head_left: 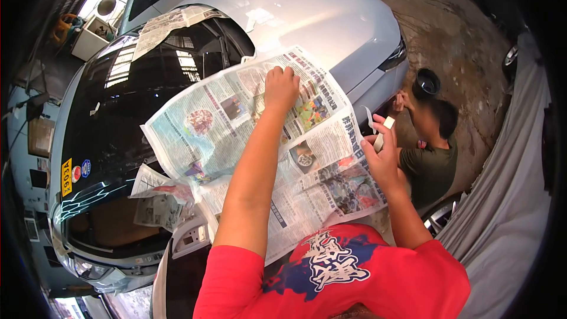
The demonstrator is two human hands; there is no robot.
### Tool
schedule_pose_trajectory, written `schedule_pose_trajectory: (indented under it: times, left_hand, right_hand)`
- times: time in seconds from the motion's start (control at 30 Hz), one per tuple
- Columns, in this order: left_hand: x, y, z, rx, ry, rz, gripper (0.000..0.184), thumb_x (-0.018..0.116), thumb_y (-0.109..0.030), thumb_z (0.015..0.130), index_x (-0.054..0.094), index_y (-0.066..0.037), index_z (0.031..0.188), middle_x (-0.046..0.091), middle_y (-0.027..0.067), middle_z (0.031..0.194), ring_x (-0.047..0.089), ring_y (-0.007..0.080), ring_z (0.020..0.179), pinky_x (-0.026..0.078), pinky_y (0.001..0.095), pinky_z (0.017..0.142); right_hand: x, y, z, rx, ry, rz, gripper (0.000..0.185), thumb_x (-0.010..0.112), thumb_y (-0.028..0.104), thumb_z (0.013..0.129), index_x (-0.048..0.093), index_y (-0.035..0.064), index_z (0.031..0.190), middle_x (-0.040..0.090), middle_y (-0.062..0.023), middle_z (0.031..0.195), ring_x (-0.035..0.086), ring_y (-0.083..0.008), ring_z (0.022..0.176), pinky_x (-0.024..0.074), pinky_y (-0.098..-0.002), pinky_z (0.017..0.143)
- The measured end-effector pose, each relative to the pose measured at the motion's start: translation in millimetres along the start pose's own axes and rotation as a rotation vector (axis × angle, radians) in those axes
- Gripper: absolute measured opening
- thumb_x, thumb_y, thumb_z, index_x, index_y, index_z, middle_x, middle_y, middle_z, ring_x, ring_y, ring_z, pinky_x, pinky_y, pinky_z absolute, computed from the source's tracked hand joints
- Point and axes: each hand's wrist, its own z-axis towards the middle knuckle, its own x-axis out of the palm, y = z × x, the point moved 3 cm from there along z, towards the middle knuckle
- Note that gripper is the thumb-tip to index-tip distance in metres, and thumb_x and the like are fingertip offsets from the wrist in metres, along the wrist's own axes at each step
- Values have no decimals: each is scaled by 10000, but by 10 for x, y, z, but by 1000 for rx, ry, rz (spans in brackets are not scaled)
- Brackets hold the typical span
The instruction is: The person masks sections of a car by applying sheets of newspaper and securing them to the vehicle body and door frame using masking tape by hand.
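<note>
A large printed newspaper sheet (218, 118) is spread over the side of a silver car, in front of my body. My left hand (282, 87) rests on the sheet's upper part, its fingers curled down; whether it pinches the paper is hidden. At the sheet's right edge, my right hand (381, 150) holds a roll of pale tape (385, 133) between thumb and fingers. A short loose strip stands up beside the roll. Crumpled newspaper (162, 207) hangs at the lower left, near the open car door.
The silver car's panel (295, 0) and dark windshield (118, 112) lie ahead and left, with more newspaper (171, 23) on the glass. A co-worker in a dark shirt (434, 165) crouches at the right near a black bucket (426, 84). Grey cloth (502, 171) hangs far right.
</note>
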Motion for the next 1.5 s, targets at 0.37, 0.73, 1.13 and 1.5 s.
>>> schedule_pose_trajectory:
  times: [0.37,0.73,1.13,1.5]
  left_hand:
    - [-105,2,-63,-20,-6,-215,294,777,-322,862,752,-112,1065,648,126,1130,577,350,1109,477,479,979]
    - [-48,202,174,-114,258,-333,521,740,-643,811,812,-129,860,739,165,1015,681,352,1008,537,483,904]
    - [-97,172,142,-104,294,-366,403,773,-535,833,804,-139,905,697,157,1094,635,364,1082,517,464,940]
    - [-54,275,189,-292,455,-697,204,771,-98,734,783,-38,928,753,145,900,732,250,784,595,340,760]
  right_hand:
    - [585,238,549,194,541,132,410,686,-2,847,581,39,1241,547,-116,1250,598,-227,1063,469,-356,993]
    - [1426,-122,1225,227,14,370,395,691,74,890,530,-2,1242,577,-173,1204,578,-244,1119,466,-340,991]
    - [43,-2066,-224,832,-99,739,286,643,162,996,531,50,1234,609,-75,1093,611,-167,949,534,-306,809]
    - [528,-13,-56,174,-1,428,464,639,-76,928,410,55,1311,480,-101,1310,592,-143,1060,510,-303,943]
